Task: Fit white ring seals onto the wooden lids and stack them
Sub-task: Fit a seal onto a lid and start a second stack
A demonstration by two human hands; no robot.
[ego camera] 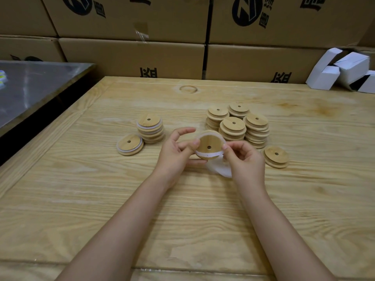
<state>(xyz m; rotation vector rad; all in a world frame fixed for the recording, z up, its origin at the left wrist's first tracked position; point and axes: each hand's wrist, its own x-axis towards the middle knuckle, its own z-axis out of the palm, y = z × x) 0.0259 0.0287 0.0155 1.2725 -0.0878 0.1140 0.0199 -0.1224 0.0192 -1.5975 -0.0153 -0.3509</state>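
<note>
Wooden lid [209, 146] held above the table [81, 199]; left hand [176, 153] grips its edge; right hand [243, 159] pinches the seal [207, 154] round it.

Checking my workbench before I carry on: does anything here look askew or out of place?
The white ring seal on the round wooden lid, held by the left hand and right hand, is only partly seated: its lower part lies across the lid's face. One sealed lid sits beside the sealed stack, not on it.
</note>
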